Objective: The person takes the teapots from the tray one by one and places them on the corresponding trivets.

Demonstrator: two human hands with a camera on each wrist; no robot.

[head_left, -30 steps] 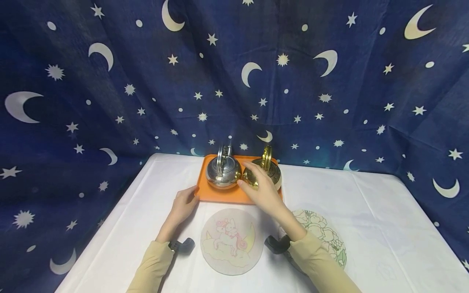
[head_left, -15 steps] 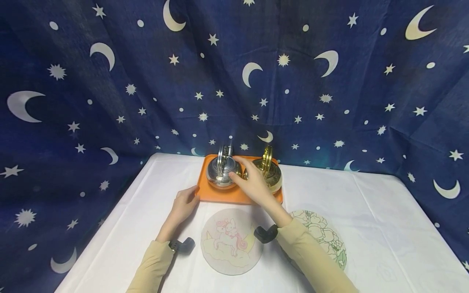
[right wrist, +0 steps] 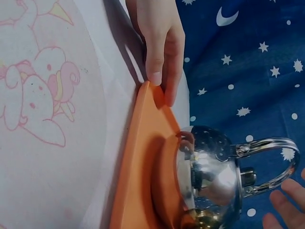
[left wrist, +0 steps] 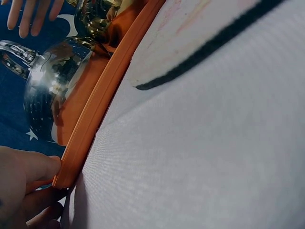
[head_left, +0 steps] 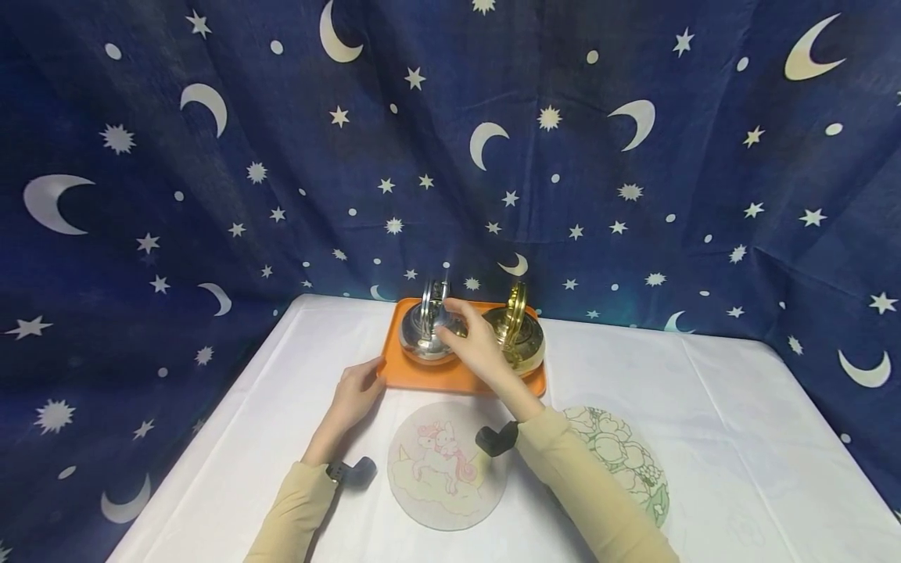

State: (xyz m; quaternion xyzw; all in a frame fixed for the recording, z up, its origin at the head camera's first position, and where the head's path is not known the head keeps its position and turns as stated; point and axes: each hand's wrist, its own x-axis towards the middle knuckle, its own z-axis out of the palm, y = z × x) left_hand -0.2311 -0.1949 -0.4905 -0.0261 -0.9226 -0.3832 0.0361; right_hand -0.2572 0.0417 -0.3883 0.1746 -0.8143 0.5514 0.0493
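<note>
My left hand (head_left: 357, 392) grips the near left corner of an orange tray (head_left: 422, 379); in the left wrist view its thumb lies on the rim and the other fingers are below. On the tray stand a shiny silver teapot (head_left: 417, 346), left, and a gold teapot (head_left: 529, 348), right, both with upright loop handles. My right hand (head_left: 480, 344) is over the silver teapot's right side, partly hiding both pots, fingers spread and nothing held. In the right wrist view its fingertips (right wrist: 286, 205) are close beside the silver handle (right wrist: 271, 143).
Two round mats lie in front of the tray on the white-covered table (head_left: 725, 461): one with a pink unicorn drawing (head_left: 443, 500), one with green flowers (head_left: 626, 453), partly under the right sleeve. A dark blue moon-and-star cloth (head_left: 563, 156) hangs behind.
My right hand has moved left from in front of the gold teapot to the silver teapot, near its handle. The left hand stays on the tray corner.
</note>
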